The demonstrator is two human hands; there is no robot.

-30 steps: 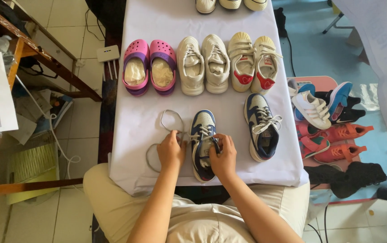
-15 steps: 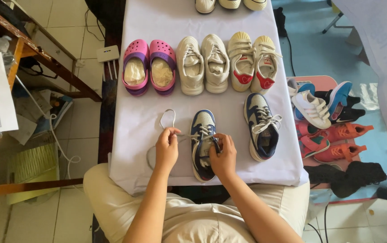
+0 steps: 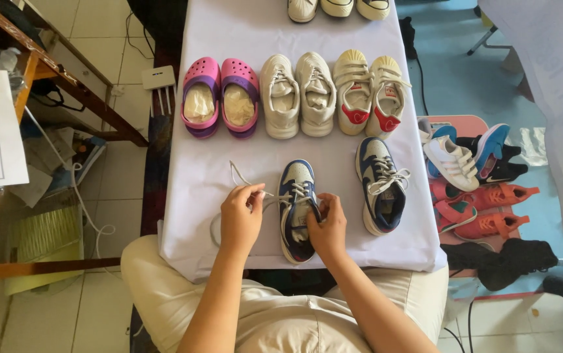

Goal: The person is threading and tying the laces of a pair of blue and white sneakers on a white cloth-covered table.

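Note:
A navy and white sneaker (image 3: pixel 296 196) lies toe-away near the front edge of the white-covered table (image 3: pixel 196 163). My left hand (image 3: pixel 241 219) pinches its loose white shoelace (image 3: pixel 237 175), which loops out to the left over the cloth. My right hand (image 3: pixel 328 225) grips the sneaker's right side by the eyelets. The matching sneaker (image 3: pixel 379 186) lies just to the right with its laces tied.
Pink clogs (image 3: pixel 220 97), beige sneakers (image 3: pixel 298 95) and cream shoes with red heels (image 3: pixel 368 91) form a row farther back; more shoes sit at the far edge. A pile of red, white and blue shoes (image 3: pixel 474 176) lies right of the table. A wooden frame (image 3: pixel 65 85) stands to the left.
My left hand has drawn the lace up and a little to the right, closer to the sneaker. My right hand has stayed on the shoe.

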